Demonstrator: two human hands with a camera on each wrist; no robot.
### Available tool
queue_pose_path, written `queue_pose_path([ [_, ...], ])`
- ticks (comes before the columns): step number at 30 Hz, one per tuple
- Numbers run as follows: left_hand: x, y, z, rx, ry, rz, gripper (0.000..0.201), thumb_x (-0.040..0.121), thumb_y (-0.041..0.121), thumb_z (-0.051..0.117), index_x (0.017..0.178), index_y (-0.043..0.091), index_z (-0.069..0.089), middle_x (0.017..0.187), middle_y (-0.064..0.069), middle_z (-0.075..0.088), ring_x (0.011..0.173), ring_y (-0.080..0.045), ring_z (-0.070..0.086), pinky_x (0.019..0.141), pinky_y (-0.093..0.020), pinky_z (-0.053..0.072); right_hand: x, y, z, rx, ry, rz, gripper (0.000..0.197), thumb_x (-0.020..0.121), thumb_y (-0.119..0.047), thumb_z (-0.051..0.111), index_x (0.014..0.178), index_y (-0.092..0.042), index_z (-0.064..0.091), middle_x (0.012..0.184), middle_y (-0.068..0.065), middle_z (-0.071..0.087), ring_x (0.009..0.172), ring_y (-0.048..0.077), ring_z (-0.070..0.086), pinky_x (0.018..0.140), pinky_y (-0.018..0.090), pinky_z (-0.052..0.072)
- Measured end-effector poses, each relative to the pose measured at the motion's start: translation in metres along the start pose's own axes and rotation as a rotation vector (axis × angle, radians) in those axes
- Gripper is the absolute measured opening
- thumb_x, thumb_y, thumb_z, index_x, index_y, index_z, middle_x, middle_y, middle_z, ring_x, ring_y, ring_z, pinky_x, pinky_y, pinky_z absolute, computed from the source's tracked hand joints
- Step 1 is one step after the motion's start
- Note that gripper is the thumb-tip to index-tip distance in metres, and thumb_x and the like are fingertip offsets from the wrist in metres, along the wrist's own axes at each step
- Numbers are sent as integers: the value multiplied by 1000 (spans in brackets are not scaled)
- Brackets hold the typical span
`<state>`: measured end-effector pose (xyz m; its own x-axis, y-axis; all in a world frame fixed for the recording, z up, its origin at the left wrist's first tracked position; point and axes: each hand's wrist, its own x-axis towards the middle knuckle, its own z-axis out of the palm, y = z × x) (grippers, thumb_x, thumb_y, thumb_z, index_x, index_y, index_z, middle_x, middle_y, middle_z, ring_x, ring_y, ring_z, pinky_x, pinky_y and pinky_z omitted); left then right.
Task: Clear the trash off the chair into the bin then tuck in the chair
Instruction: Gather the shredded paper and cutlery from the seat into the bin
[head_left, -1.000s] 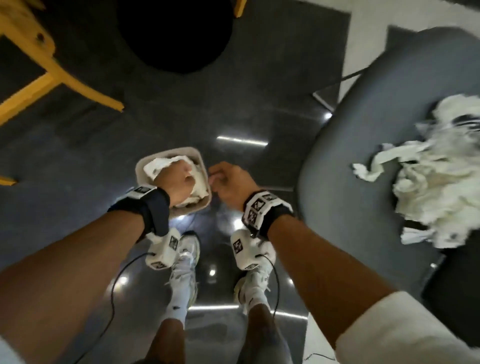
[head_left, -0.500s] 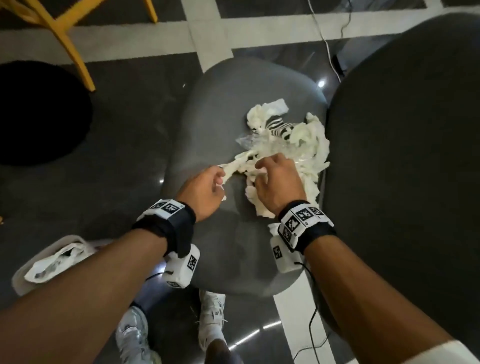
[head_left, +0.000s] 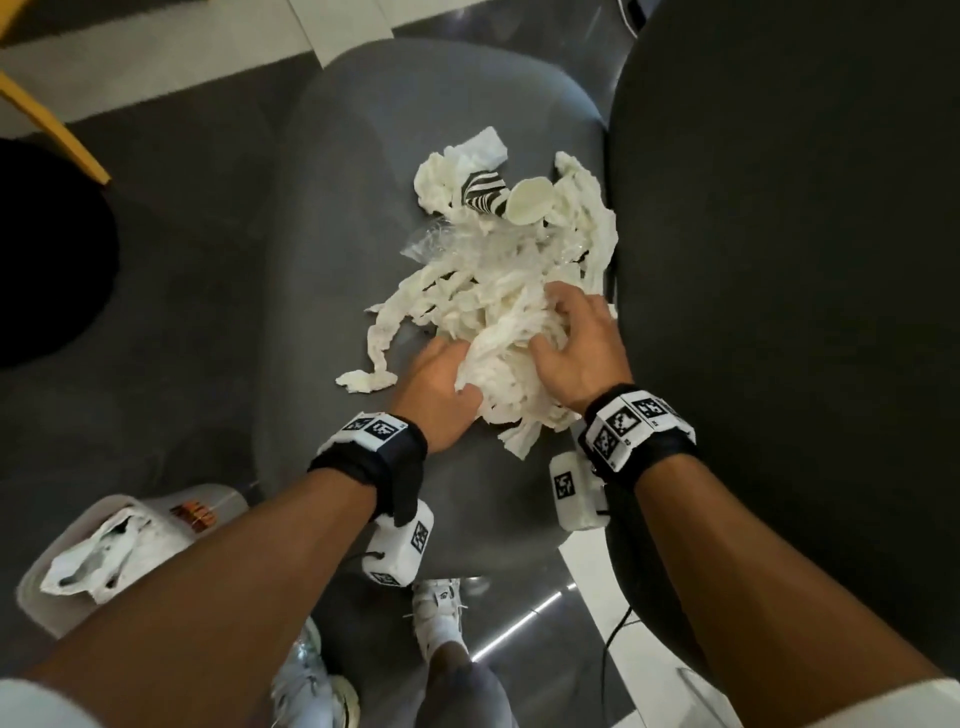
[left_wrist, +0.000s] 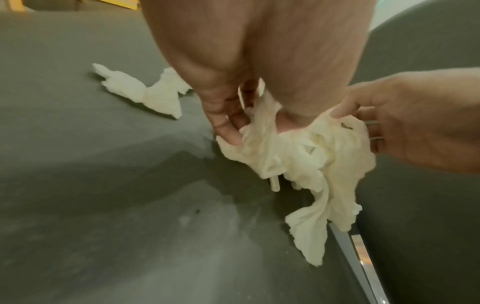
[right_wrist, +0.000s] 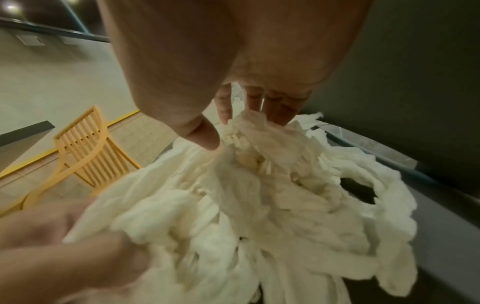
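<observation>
A pile of white tissue paper (head_left: 493, 291) with a black-and-white striped paper cup (head_left: 485, 195) lies on the grey chair seat (head_left: 337, 260). Both hands are dug into the near end of the pile. My left hand (head_left: 452, 364) curls its fingers round a wad of tissue (left_wrist: 311, 160) from the left. My right hand (head_left: 566, 327) grips the same wad (right_wrist: 259, 205) from the right. A loose twisted strip (head_left: 363, 382) lies on the seat just left of my left hand. The bin (head_left: 78, 525), on the floor at lower left, holds white trash.
A large dark rounded surface (head_left: 779, 260) stands right against the seat's right edge. A yellow chair (right_wrist: 88, 148) and a black round shape (head_left: 41, 249) are off to the left. My feet (head_left: 441, 613) are below the seat's front edge.
One second ago both hands were over the bin. They have since swung to the chair, reached the pile's edge, and now grip a wad of tissue between them.
</observation>
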<state>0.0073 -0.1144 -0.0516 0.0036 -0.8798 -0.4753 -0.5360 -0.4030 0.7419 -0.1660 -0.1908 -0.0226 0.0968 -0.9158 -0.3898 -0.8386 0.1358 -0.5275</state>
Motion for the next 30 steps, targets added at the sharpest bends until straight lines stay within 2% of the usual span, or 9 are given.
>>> queue_pose_path([
  [2, -7, -4, -12, -21, 61, 5, 24, 84, 24, 54, 107, 21, 61, 101, 9, 54, 105, -21, 56, 84, -28, 41, 3, -3, 2, -21, 15, 12, 63, 79, -33, 60, 139, -36, 40, 135, 1, 42, 123, 24, 49, 107, 40, 44],
  [5, -23, -17, -38, -146, 162, -11, 44, 80, 27, 49, 123, 28, 61, 118, 7, 66, 109, -17, 60, 94, -30, 48, 5, -10, 7, -58, 11, 15, 66, 81, -42, 59, 143, -38, 37, 141, 2, 39, 130, 26, 44, 110, 44, 41],
  [8, -38, -36, -63, -352, 312, -63, 27, 75, 19, 45, 91, 24, 66, 76, 6, 67, 71, -24, 61, 63, -32, 50, 2, -20, 10, -126, 5, 20, 70, 83, -45, 59, 147, -32, 34, 148, 6, 36, 136, 30, 39, 115, 47, 34],
  [10, -46, -48, -77, -435, 384, -117, 20, 73, 14, 43, 77, 10, 63, 64, -12, 61, 57, -32, 55, 47, -39, 45, -4, -31, 11, -175, 16, 5, 73, 83, -42, 59, 149, -27, 32, 150, 8, 35, 137, 32, 37, 116, 48, 29],
  [12, -55, -60, -86, -501, 397, -187, 25, 74, 13, 41, 78, -3, 60, 64, -25, 55, 52, -31, 52, 40, -37, 40, -12, -46, 14, -297, 60, -83, 71, 83, -37, 60, 147, -25, 32, 148, 8, 37, 136, 31, 37, 115, 50, 27],
  [16, -78, -85, -95, -472, 384, -331, 28, 75, 19, 40, 76, -5, 54, 63, -10, 50, 57, -23, 48, 50, -35, 39, -34, -77, 33, -535, 53, -420, 61, 84, -29, 56, 143, -30, 40, 151, 3, 38, 143, 28, 28, 115, 51, 25],
  [22, -121, -109, -106, -453, 480, -454, 25, 83, 16, 45, 58, 13, 42, 54, -1, 36, 49, -15, 34, 46, -25, 29, -64, -100, 79, -825, -405, -646, 84, 74, -82, 45, 144, -35, 40, 146, -3, 49, 146, 25, 30, 119, 53, 11],
  [26, -147, -131, -121, -410, 494, -550, 26, 83, 18, 48, 57, 13, 44, 52, -2, 38, 53, -20, 36, 52, -31, 29, -67, -94, 86, -901, -419, -542, 39, 89, -44, 45, 123, -27, 56, 124, 1, 62, 125, 27, 52, 113, 51, 22],
  [30, -169, -156, -134, -415, 498, -641, 26, 84, 20, 49, 59, 12, 46, 53, -3, 40, 53, -21, 39, 53, -31, 30, -62, -90, 73, -890, -226, -401, 35, 90, -32, 45, 120, -21, 60, 114, 8, 64, 107, 33, 59, 100, 48, 36],
])
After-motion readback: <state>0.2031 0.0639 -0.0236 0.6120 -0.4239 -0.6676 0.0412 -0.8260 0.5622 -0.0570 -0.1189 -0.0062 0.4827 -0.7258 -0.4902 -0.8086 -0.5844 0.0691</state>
